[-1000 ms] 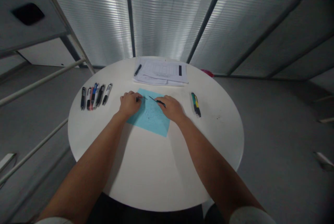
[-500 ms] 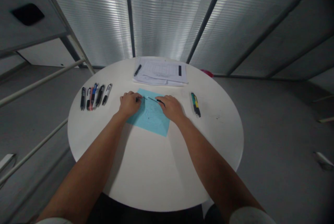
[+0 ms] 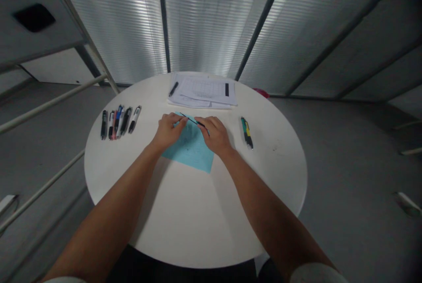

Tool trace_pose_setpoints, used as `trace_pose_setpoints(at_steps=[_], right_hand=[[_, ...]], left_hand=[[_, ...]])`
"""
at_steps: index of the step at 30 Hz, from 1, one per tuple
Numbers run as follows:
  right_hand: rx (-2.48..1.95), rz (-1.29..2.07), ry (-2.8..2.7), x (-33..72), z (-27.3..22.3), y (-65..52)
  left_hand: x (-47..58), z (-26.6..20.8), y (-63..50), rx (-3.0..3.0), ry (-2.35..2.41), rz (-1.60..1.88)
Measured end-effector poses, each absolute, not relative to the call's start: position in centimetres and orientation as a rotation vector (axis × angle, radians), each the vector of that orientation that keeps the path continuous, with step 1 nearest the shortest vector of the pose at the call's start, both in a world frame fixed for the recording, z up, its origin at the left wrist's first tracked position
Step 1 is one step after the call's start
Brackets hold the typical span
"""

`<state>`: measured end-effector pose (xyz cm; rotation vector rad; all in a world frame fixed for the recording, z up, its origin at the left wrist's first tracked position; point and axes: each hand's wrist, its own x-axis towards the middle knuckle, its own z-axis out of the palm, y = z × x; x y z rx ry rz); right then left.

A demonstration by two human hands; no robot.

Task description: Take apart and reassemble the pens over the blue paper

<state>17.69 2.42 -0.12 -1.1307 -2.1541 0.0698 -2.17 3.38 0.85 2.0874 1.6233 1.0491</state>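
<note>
Over a light blue sheet of paper, my two hands are close together. My right hand is closed round a black pen barrel. A thin dark pen refill runs from the barrel up and left towards my other hand. My left hand pinches the refill between thumb and fingers. Whether a small dark pen part is also inside my left hand is hidden. Faint drawn lines show on the blue sheet, partly under the hands' shadow.
Several pens lie in a row at the table's left. A green pen and a yellow pen lie side by side on the right. Printed papers with a black pen sit at the back of the round white table.
My left hand has moved right, closing the gap to my right hand, and its fingers now meet the refill. The dark piece seen in it before is no longer visible. My right hand barely moved.
</note>
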Motion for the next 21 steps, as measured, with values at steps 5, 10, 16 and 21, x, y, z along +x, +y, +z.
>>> trace_pose_setpoints(at_steps=[5, 10, 16, 21], right_hand=[[-1.067, 0.089, -2.167, 17.33, 0.05, 2.07], [-1.151, 0.087, -2.134, 17.42, -0.01, 2.05], [-1.211, 0.118, -2.137, 17.49, -0.16, 2.17], [-1.192, 0.136, -2.121, 17.52, -0.21, 2.07]], left_hand=[[-1.57, 0.79, 3.41, 1.922, 1.361, 1.230], [-1.31, 1.24, 3.12, 1.617, 1.254, 1.354], [-1.26, 1.28, 3.39, 1.287, 1.161, 1.404], [-1.51, 1.17, 3.61, 1.193, 1.175, 1.440]])
